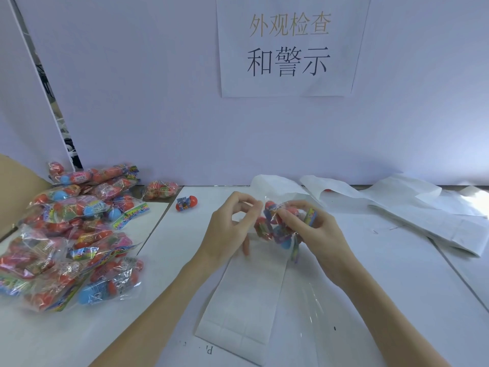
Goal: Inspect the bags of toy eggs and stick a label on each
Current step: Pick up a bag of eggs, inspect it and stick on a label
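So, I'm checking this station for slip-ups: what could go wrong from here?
1. The right hand alone grips the bag above the label sheet; it could drop.
2. The left hand pinches something too small to make out; if it is a label, it may crease or stick crooked.
3. A loose egg near the pile could roll or get missed.

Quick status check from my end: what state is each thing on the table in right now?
Right hand: grips a bag of eggs.
Bag of eggs: held up off the table, between both hands.
Left hand: fingertips pinched at the bag's clear edge.
Label sheet: flat under the hands.
Pile of bags: heaped at left.
Loose egg: lying alone, closed.
Backing sheets: crumpled at right.
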### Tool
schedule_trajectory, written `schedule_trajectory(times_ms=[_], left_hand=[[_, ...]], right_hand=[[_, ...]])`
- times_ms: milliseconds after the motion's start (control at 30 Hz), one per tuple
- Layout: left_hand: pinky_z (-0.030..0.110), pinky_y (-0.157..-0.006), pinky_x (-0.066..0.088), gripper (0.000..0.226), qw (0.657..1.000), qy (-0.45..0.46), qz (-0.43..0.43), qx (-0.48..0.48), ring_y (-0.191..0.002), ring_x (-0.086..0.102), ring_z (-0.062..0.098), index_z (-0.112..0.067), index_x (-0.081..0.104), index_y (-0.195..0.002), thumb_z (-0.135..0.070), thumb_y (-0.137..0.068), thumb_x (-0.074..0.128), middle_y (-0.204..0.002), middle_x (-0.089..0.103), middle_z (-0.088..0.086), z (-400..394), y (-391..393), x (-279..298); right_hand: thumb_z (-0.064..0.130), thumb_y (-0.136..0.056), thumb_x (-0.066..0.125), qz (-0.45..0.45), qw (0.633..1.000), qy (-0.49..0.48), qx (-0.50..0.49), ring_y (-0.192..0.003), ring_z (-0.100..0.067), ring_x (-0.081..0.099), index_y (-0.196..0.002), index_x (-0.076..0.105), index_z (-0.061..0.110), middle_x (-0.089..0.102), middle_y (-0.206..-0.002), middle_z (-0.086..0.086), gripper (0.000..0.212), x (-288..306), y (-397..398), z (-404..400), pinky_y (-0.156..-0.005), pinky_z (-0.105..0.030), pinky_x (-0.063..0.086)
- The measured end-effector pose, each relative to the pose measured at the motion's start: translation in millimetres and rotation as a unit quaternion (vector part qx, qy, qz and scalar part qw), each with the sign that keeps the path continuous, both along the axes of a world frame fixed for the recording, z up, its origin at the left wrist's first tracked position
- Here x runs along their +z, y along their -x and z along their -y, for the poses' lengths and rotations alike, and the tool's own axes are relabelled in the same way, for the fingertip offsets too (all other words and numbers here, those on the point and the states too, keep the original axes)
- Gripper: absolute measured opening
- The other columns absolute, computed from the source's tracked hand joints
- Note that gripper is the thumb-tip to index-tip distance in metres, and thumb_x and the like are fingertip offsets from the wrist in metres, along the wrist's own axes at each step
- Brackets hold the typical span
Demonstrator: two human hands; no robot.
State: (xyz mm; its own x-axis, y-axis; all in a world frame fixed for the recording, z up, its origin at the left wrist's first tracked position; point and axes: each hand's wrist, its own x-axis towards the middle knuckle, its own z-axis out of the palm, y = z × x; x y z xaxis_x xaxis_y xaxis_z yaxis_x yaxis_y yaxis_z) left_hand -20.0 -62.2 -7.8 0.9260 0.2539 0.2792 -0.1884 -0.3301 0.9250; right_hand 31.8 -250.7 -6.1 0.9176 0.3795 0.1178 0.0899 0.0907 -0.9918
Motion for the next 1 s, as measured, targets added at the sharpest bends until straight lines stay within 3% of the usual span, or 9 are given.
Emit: schedule_trajectory(times_ms=[67, 133, 300, 567, 633, 700, 800, 900, 1000], left_hand=[[0.011, -0.048, 0.04, 0.013, 1.0, -0.018, -0.001, -0.015, -0.054, 0.065, 0.003, -0.025, 0.069, -0.1, -0.033, -0.105, 0.06, -0.103, 0.074, -0.01, 0, 0, 0], [0.021, -0.041, 0.04, 0.015, 1.0, -0.017, -0.005, -0.018, -0.039, 0.056, 0.014, -0.025, 0.072, -0.097, -0.031, -0.105, 0.061, -0.106, 0.074, -0.01, -2, 0, -1], [0.021, -0.037, 0.035, 0.014, 0.999, 0.036, -0.011, 0.005, -0.035, 0.053, 0.023, -0.023, 0.071, -0.092, -0.024, -0.104, 0.064, -0.106, 0.075, -0.008, -8, -1, -4], [0.036, -0.062, 0.05, 0.023, 0.997, 0.05, -0.042, 0.028, -0.066, 0.061, 0.02, -0.006, 0.058, -0.089, -0.021, -0.107, 0.057, -0.08, 0.065, -0.001, 2, -8, -15], [0.029, -0.066, 0.052, 0.024, 0.997, 0.045, -0.049, 0.035, -0.072, 0.064, 0.016, -0.008, 0.056, -0.089, -0.022, -0.108, 0.055, -0.082, 0.065, 0.001, 3, -9, -16], [0.029, -0.069, 0.053, 0.024, 0.997, 0.041, -0.056, 0.037, -0.074, 0.065, 0.014, -0.007, 0.053, -0.089, -0.021, -0.108, 0.054, -0.083, 0.065, 0.003, 1, -10, -17], [0.024, -0.067, 0.053, 0.021, 0.997, 0.034, -0.057, 0.031, -0.074, 0.066, 0.009, -0.004, 0.053, -0.096, -0.02, -0.109, 0.052, -0.087, 0.064, 0.004, -2, -9, -18], [0.029, -0.062, 0.053, 0.014, 0.994, 0.088, -0.069, 0.0, -0.071, 0.065, 0.016, -0.004, 0.06, -0.104, -0.016, -0.108, 0.054, -0.088, 0.065, 0.006, -6, -9, -16], [0.031, -0.056, 0.053, 0.012, 0.987, 0.137, -0.077, -0.028, -0.069, 0.064, 0.022, -0.002, 0.063, -0.104, -0.012, -0.105, 0.057, -0.086, 0.066, 0.01, -10, -10, -13]], right_hand=[[0.047, -0.077, 0.079, -0.014, 1.0, -0.009, 0.008, -0.088, -0.02, 0.075, -0.102, 0.079, 0.019, 0.079, -0.098, -0.007, 0.038, 0, 2, 0, -0.068, -0.022, 0.055], [0.053, -0.078, 0.076, -0.019, 1.0, 0.002, 0.018, -0.089, -0.017, 0.075, -0.105, 0.081, 0.022, 0.08, -0.1, -0.006, 0.042, 0, 3, 1, -0.068, -0.021, 0.056], [0.052, -0.104, 0.051, -0.059, 0.998, 0.033, -0.009, -0.105, -0.024, 0.076, -0.108, 0.081, 0.02, 0.081, -0.104, -0.004, 0.043, -5, -1, 0, -0.099, -0.037, 0.055], [0.04, -0.109, 0.049, 0.009, 0.991, 0.097, -0.095, -0.084, -0.015, 0.075, -0.093, 0.082, 0.034, 0.081, -0.087, 0.005, 0.038, -7, -2, -4, -0.079, -0.029, 0.058], [0.042, -0.107, 0.05, 0.041, 0.981, 0.138, -0.128, -0.064, -0.008, 0.065, -0.087, 0.081, 0.029, 0.075, -0.072, 0.008, 0.04, -9, -5, -4, -0.06, -0.016, 0.049], [0.043, -0.106, 0.051, 0.064, 0.972, 0.176, -0.142, -0.053, -0.01, 0.048, -0.08, 0.076, 0.02, 0.063, -0.06, 0.007, 0.043, -12, -6, -5, -0.051, -0.019, 0.037], [0.043, -0.103, 0.057, 0.069, 0.975, 0.17, -0.124, -0.054, -0.015, 0.043, -0.073, 0.071, 0.014, 0.06, -0.055, 0.005, 0.044, -16, -6, -8, -0.049, -0.022, 0.032], [0.037, -0.101, 0.063, 0.099, 0.972, 0.177, -0.122, -0.049, -0.008, 0.043, -0.073, 0.076, 0.03, 0.062, -0.053, 0.012, 0.031, -18, -6, -8, -0.048, -0.018, 0.035], [0.031, -0.099, 0.067, 0.116, 0.976, 0.152, -0.109, -0.058, -0.003, 0.053, -0.092, 0.075, 0.045, 0.073, -0.075, 0.015, 0.018, -17, -8, -7, -0.058, -0.014, 0.045]])
